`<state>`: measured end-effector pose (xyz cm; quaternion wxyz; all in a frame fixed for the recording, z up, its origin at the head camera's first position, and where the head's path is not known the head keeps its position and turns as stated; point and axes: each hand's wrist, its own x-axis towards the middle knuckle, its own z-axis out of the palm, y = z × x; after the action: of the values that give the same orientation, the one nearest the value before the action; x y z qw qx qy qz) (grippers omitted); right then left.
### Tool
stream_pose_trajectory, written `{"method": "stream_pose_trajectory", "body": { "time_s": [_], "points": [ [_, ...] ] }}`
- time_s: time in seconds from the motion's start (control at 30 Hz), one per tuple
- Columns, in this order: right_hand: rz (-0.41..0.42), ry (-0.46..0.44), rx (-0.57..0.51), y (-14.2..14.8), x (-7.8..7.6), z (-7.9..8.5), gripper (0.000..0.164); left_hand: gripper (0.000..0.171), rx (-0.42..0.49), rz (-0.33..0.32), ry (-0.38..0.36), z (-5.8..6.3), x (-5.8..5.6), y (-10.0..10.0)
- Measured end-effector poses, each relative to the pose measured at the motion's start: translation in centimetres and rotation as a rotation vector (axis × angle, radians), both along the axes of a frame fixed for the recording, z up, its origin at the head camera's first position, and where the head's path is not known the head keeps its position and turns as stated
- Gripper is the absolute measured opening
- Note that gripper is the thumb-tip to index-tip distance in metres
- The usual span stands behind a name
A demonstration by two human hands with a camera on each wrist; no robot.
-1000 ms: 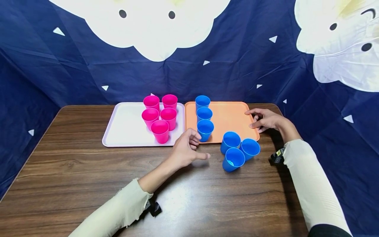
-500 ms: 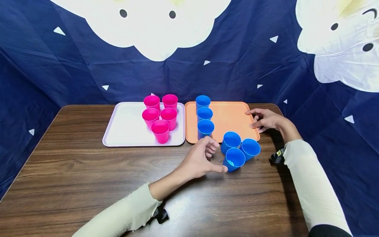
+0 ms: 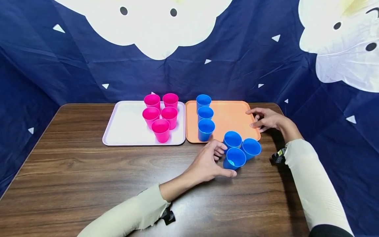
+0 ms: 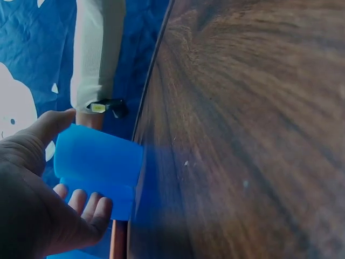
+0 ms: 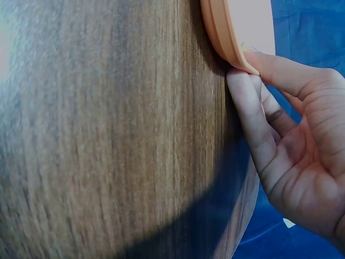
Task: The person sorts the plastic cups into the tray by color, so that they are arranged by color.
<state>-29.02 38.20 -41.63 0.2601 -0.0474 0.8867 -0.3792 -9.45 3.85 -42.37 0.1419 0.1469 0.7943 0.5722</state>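
My left hand (image 3: pixel 208 164) reaches round the left side of the nearest blue cup (image 3: pixel 234 158), thumb on the near side and fingers at the far side. In the left wrist view, the thumb and the spread fingers frame the blue cup (image 4: pixel 99 154) without visibly closing on it. Two more blue cups stand against it, a rear one (image 3: pixel 232 139) near the fingertips and a right one (image 3: pixel 251 148). My right hand (image 3: pixel 267 119) holds the right edge of the orange tray (image 3: pixel 229 115); in the right wrist view, thumb and fingers pinch the tray rim (image 5: pixel 234 51).
Three blue cups (image 3: pixel 206 130) stand in a column on the orange tray's left side. Beside it lies a white tray (image 3: pixel 127 123) bearing several pink cups (image 3: pixel 161 131) on its right part. The wooden table (image 3: pixel 103 184) meets a dark blue cloth (image 3: pixel 133 75) behind.
My left hand has moved right and slightly nearer, from beside the column of blue cups to around the nearest blue cup. My right hand stays on the orange tray.
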Motion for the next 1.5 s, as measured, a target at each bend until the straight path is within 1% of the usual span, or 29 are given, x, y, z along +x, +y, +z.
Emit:
{"method": "stream_pose_trajectory", "body": {
  "time_s": [0.2,0.47,0.87,1.1,1.3,1.4,1.5],
  "points": [
    [0.001,0.011,0.009,0.3,0.1,-0.2,0.08,0.072,-0.012,-0.004,0.006,-0.4,0.0,0.5],
    [-0.014,-0.006,-0.015,0.0,0.2,-0.3,0.081,0.072,-0.031,0.003,0.022,-0.7,-0.1,0.7],
    [-0.025,-0.008,-0.019,-0.1,0.2,-0.1,0.08,0.072,-0.054,0.007,0.046,-0.5,-0.2,1.2],
    [-0.021,-0.009,-0.022,-0.1,0.2,-0.2,0.079,0.066,-0.075,0.015,0.075,-0.6,0.0,1.2],
    [-0.019,-0.011,-0.021,-0.1,0.2,-0.2,0.079,0.063,-0.091,-0.016,0.099,-0.2,0.1,0.9],
    [-0.01,-0.007,-0.015,-0.1,0.2,-0.1,0.079,0.064,-0.095,-0.04,0.104,0.2,0.2,0.7],
    [-0.009,-0.006,-0.016,-0.1,0.2,0.0,0.078,0.064,-0.083,-0.067,0.113,0.9,0.2,0.5]
  ]
}}
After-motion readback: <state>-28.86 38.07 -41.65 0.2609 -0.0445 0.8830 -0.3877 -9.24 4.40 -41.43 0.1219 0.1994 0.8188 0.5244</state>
